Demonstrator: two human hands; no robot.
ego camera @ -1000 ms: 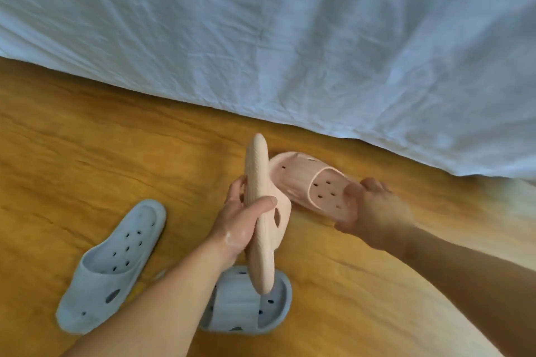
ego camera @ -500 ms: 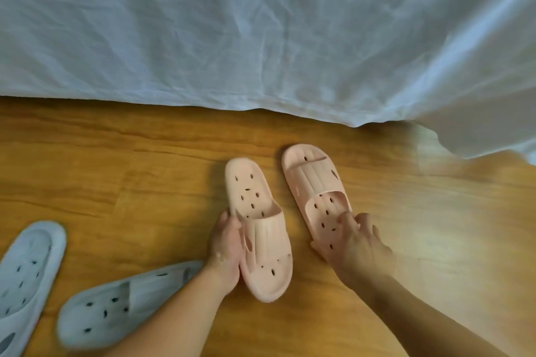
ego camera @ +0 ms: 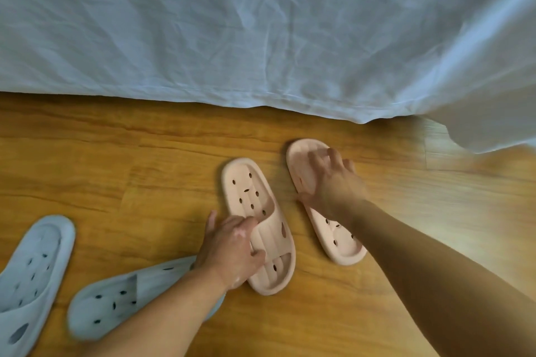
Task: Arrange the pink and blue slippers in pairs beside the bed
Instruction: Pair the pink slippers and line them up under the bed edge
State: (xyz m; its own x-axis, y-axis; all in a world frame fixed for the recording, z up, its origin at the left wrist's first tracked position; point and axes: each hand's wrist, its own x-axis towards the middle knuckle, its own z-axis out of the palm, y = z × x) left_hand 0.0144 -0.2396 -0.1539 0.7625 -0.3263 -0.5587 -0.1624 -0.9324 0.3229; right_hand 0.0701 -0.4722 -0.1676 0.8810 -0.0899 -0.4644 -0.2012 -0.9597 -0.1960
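Note:
Two pink slippers lie flat on the wooden floor just in front of the bed sheet. The left pink slipper has its strap toward me, and my left hand grips that strap. The right pink slipper lies about a hand's width to its right with its strap toward the bed. My right hand is wrapped over that strap and hides it. One blue slipper lies at the far left. The other blue slipper lies crosswise beside it, partly under my left forearm.
The white sheet hangs down to the floor along the whole top of the view, and a corner of it drops lower at the right. Bare wooden floor stretches left of the pink slippers and to their right.
The pink slippers, held in the air a second ago, now lie on the floor. My right hand slid from the right slipper's heel up to its strap. My left hand shifted onto the left slipper's strap.

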